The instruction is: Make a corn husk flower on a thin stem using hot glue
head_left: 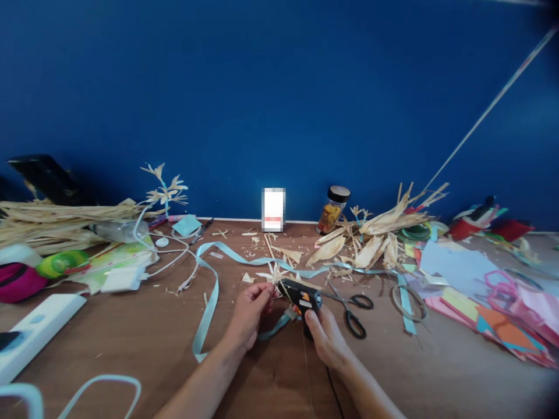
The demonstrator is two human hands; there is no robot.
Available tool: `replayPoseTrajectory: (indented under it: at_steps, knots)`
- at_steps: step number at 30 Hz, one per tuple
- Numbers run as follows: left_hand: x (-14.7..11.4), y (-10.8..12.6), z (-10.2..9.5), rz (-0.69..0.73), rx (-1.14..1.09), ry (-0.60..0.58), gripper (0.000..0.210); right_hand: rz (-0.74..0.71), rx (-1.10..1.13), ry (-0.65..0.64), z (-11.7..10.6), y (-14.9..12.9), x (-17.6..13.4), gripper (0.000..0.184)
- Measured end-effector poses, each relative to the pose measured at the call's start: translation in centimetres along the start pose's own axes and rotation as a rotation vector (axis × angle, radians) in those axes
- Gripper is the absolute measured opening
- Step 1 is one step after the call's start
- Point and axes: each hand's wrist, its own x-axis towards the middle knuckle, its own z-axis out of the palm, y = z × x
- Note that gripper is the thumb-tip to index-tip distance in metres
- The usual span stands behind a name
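Wrapped around the handle of a black hot glue gun (299, 293), my right hand (326, 337) points its nozzle leftward. My left hand (254, 308) pinches a small pale corn-husk flower (276, 273), its petals spread above the fingertips. The nozzle is close to the flower's base; whether they touch I cannot tell. A light-blue ribbon (211, 302) curls over the table beyond and left of my hands. Black-handled scissors (354, 314) lie open just right of the glue gun.
A jar with a black lid (334, 209) stands by the blue wall. Dried husks (378, 233) and coloured paper (458, 262) lie to the right. At left are a finished husk-flower stem (166, 189), a white charger (124, 279) and a power strip (41, 331). Husk scraps litter the middle.
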Motion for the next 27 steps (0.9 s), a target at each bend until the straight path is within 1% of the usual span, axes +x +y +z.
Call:
replayPoseTrajectory:
  at_steps: [16,22,27]
  knots:
    - [-0.08,-0.02,0.14,-0.001,0.018,-0.008,0.024,0.016,-0.088,0.002,-0.01,0.23,-0.06,0.036]
    - [-0.29,0.3,0.46,-0.003,0.022,0.006,0.025,0.015,-0.108,0.005,0.01,-0.05,-0.05,0.037]
    - [-0.2,0.42,0.28,-0.003,-0.003,0.029,0.024,0.025,-0.126,-0.003,-0.04,-0.17,-0.03,0.037]
